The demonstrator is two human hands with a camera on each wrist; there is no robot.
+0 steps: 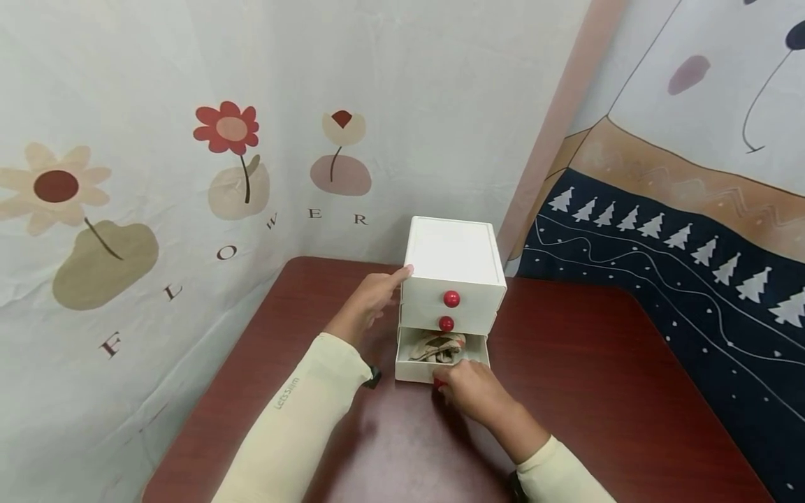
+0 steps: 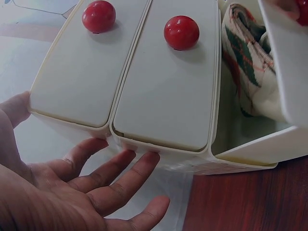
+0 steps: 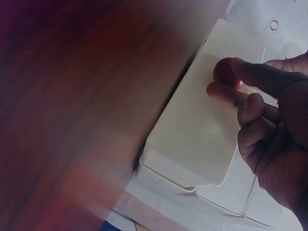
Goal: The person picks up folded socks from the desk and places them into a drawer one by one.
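A small white drawer unit (image 1: 453,250) with three drawers stands on the table, each drawer bearing a round red knob. My left hand (image 1: 376,292) steadies its left side, thumb at the top front corner and fingertips spread along the side wall (image 2: 163,161). The bottom drawer (image 1: 409,372) is pulled out, while the upper two sit closed. Inside it lies a folded checked cloth (image 1: 434,346), cream with dark green and red-orange; its pattern shows closely in the left wrist view. Between thumb and index finger, my right hand (image 1: 474,392) pinches the bottom drawer's red knob (image 3: 225,72).
The dark red-brown table (image 1: 566,391) reaches out on both sides of the unit. Behind it hangs a pale curtain (image 1: 377,70) with printed flowers and letters. A navy cloth (image 1: 629,258) with white trees hangs at the right.
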